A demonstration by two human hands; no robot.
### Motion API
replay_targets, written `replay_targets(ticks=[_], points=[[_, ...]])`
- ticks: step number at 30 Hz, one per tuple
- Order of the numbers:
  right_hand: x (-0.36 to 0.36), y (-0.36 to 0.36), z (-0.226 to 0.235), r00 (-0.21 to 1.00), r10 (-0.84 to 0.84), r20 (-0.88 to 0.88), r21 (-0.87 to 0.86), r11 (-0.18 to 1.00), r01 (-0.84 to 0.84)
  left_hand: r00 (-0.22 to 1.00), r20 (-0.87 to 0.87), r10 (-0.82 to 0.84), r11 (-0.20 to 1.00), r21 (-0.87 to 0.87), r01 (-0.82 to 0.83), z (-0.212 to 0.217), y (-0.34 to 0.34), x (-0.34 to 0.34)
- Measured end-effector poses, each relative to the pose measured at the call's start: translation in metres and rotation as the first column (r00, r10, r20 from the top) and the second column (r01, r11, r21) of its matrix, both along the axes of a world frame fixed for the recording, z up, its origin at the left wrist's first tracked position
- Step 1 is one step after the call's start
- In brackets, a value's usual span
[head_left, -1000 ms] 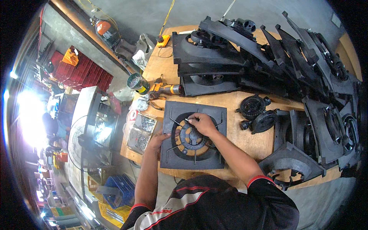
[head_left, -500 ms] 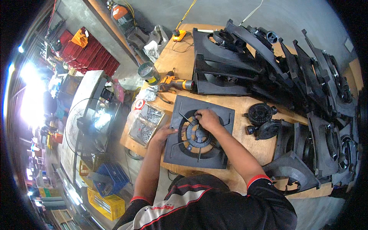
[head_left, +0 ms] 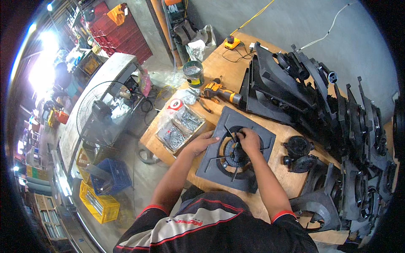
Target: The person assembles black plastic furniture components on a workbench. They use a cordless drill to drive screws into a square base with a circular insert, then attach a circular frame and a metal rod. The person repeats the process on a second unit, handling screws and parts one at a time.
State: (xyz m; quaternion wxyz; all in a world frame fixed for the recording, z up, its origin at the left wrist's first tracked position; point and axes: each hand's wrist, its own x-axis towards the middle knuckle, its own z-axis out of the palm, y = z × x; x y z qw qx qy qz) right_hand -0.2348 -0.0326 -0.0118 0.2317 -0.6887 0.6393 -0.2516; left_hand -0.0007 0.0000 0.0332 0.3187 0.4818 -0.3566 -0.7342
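A dark square gas stove top (head_left: 213, 164) with a round opening lies on the wooden table in front of me. In its middle sits a black burner (head_left: 235, 152), with thin support arms reaching out around it. My left hand (head_left: 201, 143) holds the plate's left edge, thumb on top and the other fingers partly hidden. Over the upper right of the burner is my right hand (head_left: 249, 141), fingers bent together at the ring; whatever they pinch is too small or hidden. Beside my left hand stands a box of screws (head_left: 179, 128) in two compartments.
An orange-black cordless drill (head_left: 222, 92), pliers (head_left: 203, 104) and a dark tub (head_left: 193, 74) lie beyond the stove top. Two black burners (head_left: 298, 152) sit at right. Stacked black stove frames (head_left: 278, 84) crowd the table's far and right sides. A fan (head_left: 101, 111) stands left.
My view has swung left, so the whole scene sits further right and more tilted. My left hand stays on the plate's edge, and my right hand remains at the burner's upper right.
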Motion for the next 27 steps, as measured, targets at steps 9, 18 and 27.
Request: replay_targets(ticks=[9,18,27], points=[[-0.024,0.071,0.003,0.984,-0.153,0.093,-0.329,0.928,0.175,0.073,0.997,0.015,0.83,-0.053,0.555,-0.016,-0.105,0.098],[-0.049,0.18,-0.013,0.737,-0.634,0.236,-0.073,0.744,0.664,-0.032,0.995,-0.09,0.635,0.083,0.768,-0.066,-0.117,0.083],[-0.007,0.194,-0.021,0.709,-0.636,0.305,-0.013,0.742,0.671,-0.06,0.993,-0.106,0.534,0.108,0.838,-0.069,-0.127,0.092]])
